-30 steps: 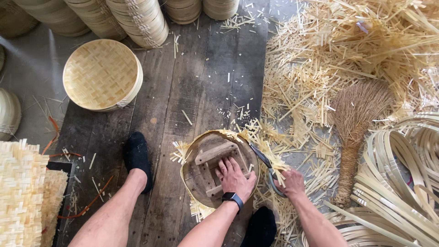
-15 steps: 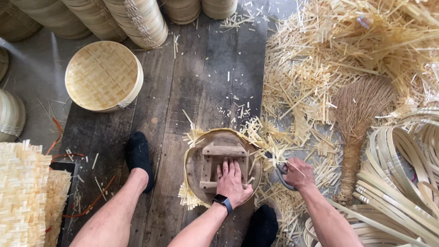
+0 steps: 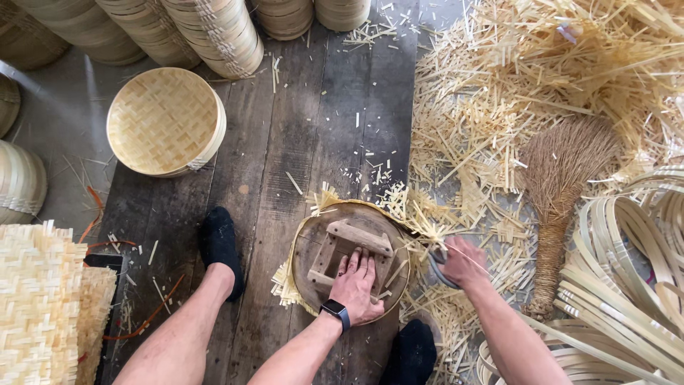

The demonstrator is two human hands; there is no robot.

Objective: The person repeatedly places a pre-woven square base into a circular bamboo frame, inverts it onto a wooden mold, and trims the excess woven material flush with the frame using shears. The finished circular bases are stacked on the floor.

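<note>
My left hand, with a dark watch on the wrist, presses flat on a round wooden form that has a crossed handle block on top. Woven bamboo matting sticks out from under the form, fraying at its edges. My right hand grips a pair of dark shears at the form's right edge, where bamboo strips jut out. The blades are mostly hidden by my fingers and the strips. My legs and black socks frame the form on the dark plank floor.
A finished round woven tray lies at the upper left. Stacks of bamboo rims line the top edge. Cut bamboo scraps cover the right side, with a straw broom and coiled bamboo hoops. Woven mats are stacked at the left.
The form and matting have turned under my left hand. My right hand with the shears has moved along the right edge, and the view has shifted slightly.
</note>
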